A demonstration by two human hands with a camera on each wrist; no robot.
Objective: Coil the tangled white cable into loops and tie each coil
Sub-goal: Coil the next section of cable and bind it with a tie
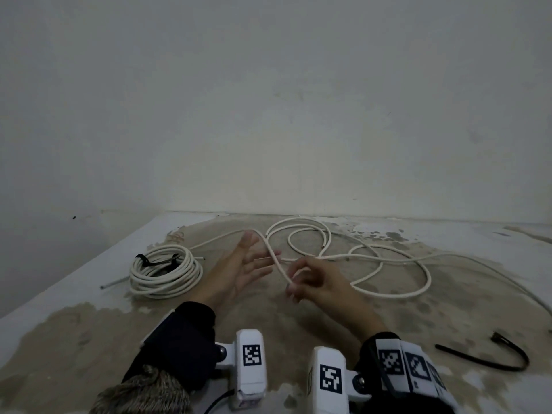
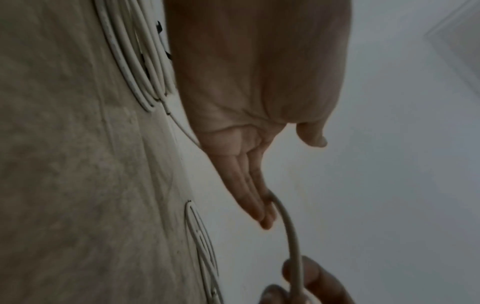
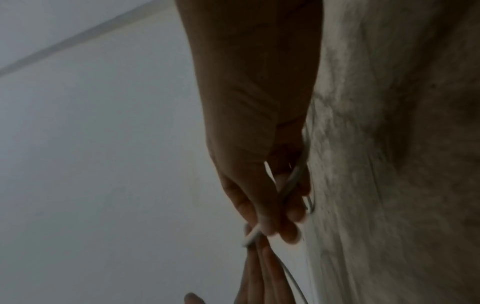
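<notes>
The loose white cable [image 1: 388, 265] sprawls in tangled loops on the floor ahead. My left hand [image 1: 254, 259] is held open, palm facing right, fingers straight. A raised stretch of the cable runs across its fingertips [image 2: 267, 207]. My right hand [image 1: 298, 283] pinches that same stretch [image 2: 292, 236] between thumb and curled fingers, just right of the left hand. In the right wrist view the white cable [image 3: 288, 185] passes through the right hand's fingers [image 3: 291, 214]. A finished white coil [image 1: 165, 271] bound with a black tie [image 1: 158, 259] lies to the left.
A loose black cable tie [image 1: 490, 355] lies on the floor at the right, near me. The pale wall [image 1: 298, 130] rises just behind the loops. The floor [image 1: 89, 339] is stained concrete. A thin grey rod [image 1: 115, 282] pokes out beside the coil.
</notes>
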